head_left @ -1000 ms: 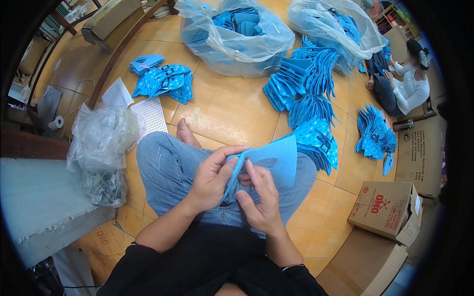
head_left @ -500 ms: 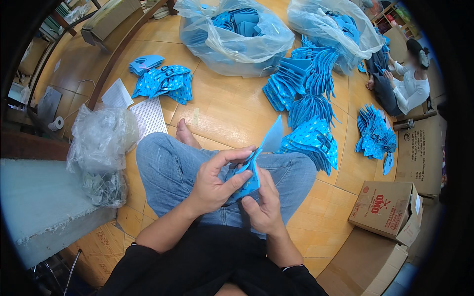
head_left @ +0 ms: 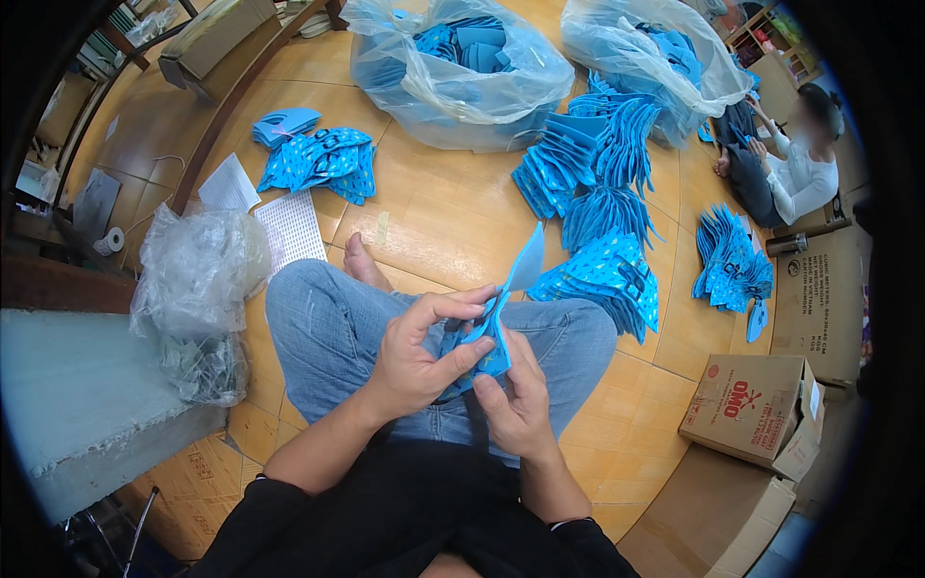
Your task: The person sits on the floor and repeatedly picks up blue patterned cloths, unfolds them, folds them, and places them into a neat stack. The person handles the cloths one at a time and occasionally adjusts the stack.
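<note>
Over my lap I hold a thin blue fabric piece (head_left: 524, 263) that is plain on one face and patterned on the other. My left hand (head_left: 424, 345) pinches its upper edge and fold between thumb and fingers. Lower down, my right hand (head_left: 518, 403) is closed on the near end, its fingers partly hidden behind the piece. A dark strap (head_left: 476, 416) hangs between my hands. Beyond my right knee, several stacks of similar blue pieces (head_left: 597, 279) lie fanned out on the floor.
Two clear plastic bags (head_left: 453, 106) of blue pieces stand at the far side. A smaller blue pile (head_left: 323, 164) lies far left near printed sheets (head_left: 289, 229). Crumpled plastic (head_left: 198, 279) is at left, cardboard boxes (head_left: 747, 405) at right. Another person (head_left: 805, 173) sits far right.
My hands keep nearly the same grip. The held piece has tilted slightly, its top moving a little left. The person at far right has raised a hand.
</note>
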A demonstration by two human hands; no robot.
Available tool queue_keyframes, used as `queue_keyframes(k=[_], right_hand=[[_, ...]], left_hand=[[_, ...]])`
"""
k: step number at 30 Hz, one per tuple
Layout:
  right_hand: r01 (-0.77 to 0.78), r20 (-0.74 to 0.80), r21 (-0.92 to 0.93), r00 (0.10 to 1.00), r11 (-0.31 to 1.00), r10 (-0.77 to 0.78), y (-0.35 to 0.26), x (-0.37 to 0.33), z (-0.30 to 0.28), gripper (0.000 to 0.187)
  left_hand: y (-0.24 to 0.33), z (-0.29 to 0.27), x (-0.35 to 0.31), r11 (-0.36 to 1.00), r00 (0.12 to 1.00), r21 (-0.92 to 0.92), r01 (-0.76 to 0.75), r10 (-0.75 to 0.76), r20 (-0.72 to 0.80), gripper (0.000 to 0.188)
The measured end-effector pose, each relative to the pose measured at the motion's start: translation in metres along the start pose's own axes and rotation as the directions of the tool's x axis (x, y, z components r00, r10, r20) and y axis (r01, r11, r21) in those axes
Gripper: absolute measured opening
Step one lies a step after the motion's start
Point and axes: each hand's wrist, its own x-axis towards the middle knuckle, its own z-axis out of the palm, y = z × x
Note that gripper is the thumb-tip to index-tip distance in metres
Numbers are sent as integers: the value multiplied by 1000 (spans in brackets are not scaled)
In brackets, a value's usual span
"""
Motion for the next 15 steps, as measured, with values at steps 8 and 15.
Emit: queue_keyframes(k=[8,15], right_hand=[[-219,-220,187,941,958,258,2,-1,10,38],[-199,-147,-146,973,969,177,-11,9,-11,14]], left_hand=[[3,0,2,901,985,398,-175,161,70,33],[3,4,4,830,964,490,-267,232,133,27]])
